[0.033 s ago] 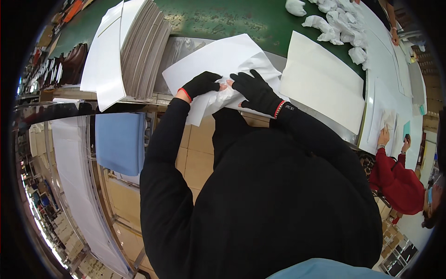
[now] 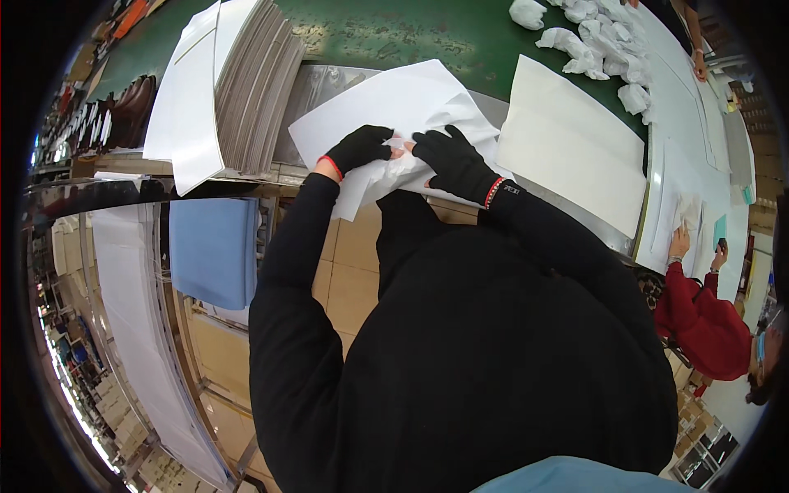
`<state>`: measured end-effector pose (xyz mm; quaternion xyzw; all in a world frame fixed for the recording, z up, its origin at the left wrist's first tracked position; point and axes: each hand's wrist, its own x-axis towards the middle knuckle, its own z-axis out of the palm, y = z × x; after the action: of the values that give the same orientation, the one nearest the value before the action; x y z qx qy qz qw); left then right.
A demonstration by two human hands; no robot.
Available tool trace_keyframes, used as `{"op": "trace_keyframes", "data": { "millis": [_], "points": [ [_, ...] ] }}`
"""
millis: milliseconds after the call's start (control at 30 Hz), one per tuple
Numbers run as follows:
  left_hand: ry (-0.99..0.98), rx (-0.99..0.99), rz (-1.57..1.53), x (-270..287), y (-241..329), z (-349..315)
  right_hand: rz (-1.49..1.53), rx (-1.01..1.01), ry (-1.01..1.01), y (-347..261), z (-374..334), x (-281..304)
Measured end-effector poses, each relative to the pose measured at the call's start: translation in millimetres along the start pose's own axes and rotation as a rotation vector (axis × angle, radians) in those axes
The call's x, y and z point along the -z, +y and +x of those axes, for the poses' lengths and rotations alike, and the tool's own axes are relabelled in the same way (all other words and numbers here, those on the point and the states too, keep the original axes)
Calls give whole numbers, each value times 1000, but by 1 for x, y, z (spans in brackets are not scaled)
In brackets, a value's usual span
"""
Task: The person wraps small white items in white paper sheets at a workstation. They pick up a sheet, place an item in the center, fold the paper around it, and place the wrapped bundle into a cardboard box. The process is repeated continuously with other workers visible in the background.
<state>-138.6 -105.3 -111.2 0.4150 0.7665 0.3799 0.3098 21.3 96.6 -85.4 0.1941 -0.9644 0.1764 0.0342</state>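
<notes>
A large white paper sheet [image 2: 394,94] lies in front of me at the table's near edge, one corner hanging over it. My left hand [image 2: 362,150], in a black glove with bare fingertips, pinches crumpled thin white paper near the sheet's middle. Close beside it, my right hand [image 2: 457,167], gloved alike, presses thumb and forefinger on the same crumpled paper, its other fingers partly spread. Whatever may lie inside the crumple is hidden.
A tall stack of grey-edged boards [image 2: 259,90] stands left, with white sheets [image 2: 185,107] leaning beside it. Another white sheet [image 2: 571,144] lies right. White crumpled bundles [image 2: 608,41] sit on the green table [image 2: 374,33]. A person in red [image 2: 703,329] works at far right.
</notes>
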Motion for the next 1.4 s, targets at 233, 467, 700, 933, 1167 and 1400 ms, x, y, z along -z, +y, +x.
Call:
{"op": "trace_keyframes", "data": {
  "millis": [233, 467, 700, 933, 1167, 1400],
  "points": [
    [571, -133, 476, -68, 82, -45, 67, -122, -8, 10, -6, -24],
    [588, -181, 486, -79, 34, -36, -106, -74, 154, -13, -28, -15],
    [580, -237, 609, 0, 27, 21, 8, -50, 16, 19, -28, -15],
    [343, -150, 257, -12, 38, 4, -30, -288, 35, 77, -16, 4],
    [119, 109, 32, -5, 24, -2, 77, -285, 507, 39, -16, 61],
    [-94, 157, -85, 18, 18, 25, -64, -57, 125, 20, 41, 36]
  ]
}}
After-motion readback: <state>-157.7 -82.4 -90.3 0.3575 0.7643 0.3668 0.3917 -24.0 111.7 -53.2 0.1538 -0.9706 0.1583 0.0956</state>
